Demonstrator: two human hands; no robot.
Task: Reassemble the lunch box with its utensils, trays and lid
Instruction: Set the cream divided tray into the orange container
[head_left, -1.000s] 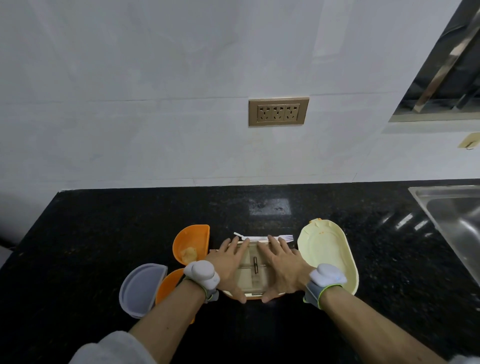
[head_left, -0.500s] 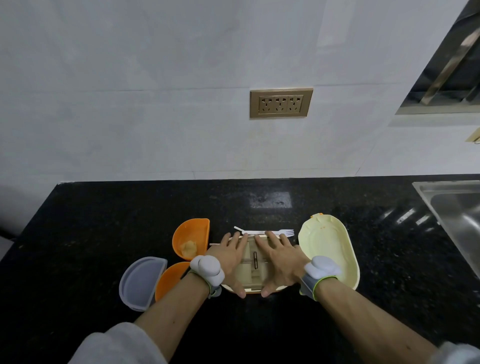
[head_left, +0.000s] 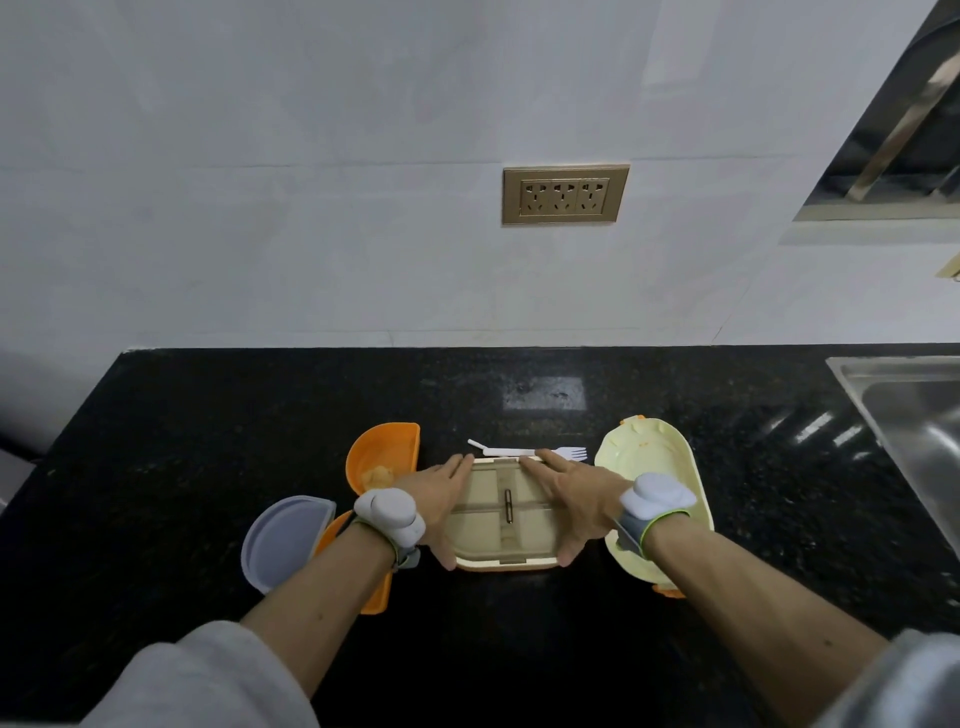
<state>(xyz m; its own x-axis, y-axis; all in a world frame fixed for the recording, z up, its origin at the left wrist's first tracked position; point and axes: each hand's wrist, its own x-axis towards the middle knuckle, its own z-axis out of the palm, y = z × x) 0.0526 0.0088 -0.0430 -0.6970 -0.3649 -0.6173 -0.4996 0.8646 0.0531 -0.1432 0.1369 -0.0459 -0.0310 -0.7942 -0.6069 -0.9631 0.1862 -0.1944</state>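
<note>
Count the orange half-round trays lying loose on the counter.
2. One orange tray sits left of the lunch box, behind the left hand; the second orange tray lies nearer, largely hidden under the left forearm beside the grey lid.

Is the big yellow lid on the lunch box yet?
Off. The yellow lid lies on the counter, right of the lunch box, inner side apparently up.

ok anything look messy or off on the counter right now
One thing: the orange half-round tray left of the lunch box has a yellowish lump, maybe food residue, in its bottom, and the pale yellow lid shows small orange specks inside. Both hands, left hand and right hand, lie flat on the box.
</note>
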